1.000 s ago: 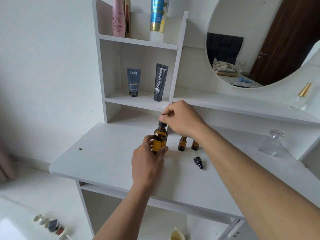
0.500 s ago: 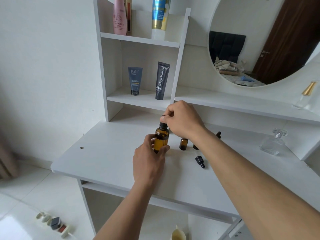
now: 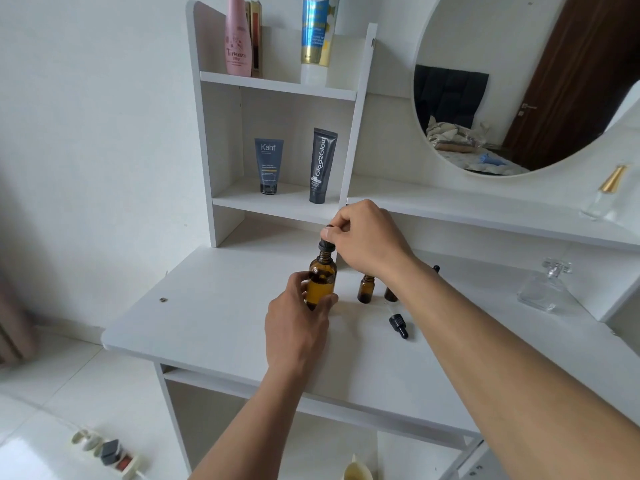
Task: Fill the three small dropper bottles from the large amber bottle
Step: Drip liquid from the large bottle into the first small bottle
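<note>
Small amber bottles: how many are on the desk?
2. An open small bottle stands right of the large amber bottle; a second small bottle peeks from under the right forearm. A third may hide behind that arm, where a black dropper tip shows.

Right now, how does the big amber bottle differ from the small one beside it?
The big amber bottle is taller and wider than the small bottle. It wears a black cap and is gripped by the left hand; the small bottle stands open, unheld. Both are amber, upright.
</note>
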### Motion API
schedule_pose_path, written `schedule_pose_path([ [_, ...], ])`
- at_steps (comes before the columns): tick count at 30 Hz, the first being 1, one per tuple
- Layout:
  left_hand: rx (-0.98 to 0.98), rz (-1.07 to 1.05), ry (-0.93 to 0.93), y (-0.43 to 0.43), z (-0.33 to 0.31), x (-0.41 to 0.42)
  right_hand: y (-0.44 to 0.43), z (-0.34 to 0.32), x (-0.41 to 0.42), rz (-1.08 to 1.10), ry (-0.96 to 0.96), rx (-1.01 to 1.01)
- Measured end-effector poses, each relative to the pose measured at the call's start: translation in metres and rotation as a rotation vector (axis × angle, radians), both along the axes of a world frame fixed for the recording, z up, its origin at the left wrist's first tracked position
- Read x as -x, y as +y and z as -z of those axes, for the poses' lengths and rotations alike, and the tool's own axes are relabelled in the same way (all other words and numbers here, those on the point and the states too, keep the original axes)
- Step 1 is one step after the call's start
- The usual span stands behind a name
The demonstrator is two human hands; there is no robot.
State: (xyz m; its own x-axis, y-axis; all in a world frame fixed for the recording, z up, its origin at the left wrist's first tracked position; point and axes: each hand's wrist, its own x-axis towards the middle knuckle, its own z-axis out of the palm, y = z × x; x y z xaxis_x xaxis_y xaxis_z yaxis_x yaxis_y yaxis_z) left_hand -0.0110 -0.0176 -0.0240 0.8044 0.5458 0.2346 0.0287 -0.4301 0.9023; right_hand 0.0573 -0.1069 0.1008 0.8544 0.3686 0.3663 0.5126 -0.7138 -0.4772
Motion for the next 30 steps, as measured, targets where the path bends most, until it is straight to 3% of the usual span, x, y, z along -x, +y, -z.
schedule_pose_path([
  [10, -0.009, 0.000, -0.003, 0.001, 0.001, 0.000, -0.011, -0.052, 0.006, 0.043, -0.132, -0.129],
  [17, -0.011, 0.005, -0.008, 0.001, 0.001, -0.001, -0.035, -0.075, -0.005, 0.101, -0.118, -0.264],
  [30, -0.031, 0.004, 0.002, 0.002, 0.002, -0.001, -0.068, -0.036, -0.024, 0.235, -0.003, -0.142],
])
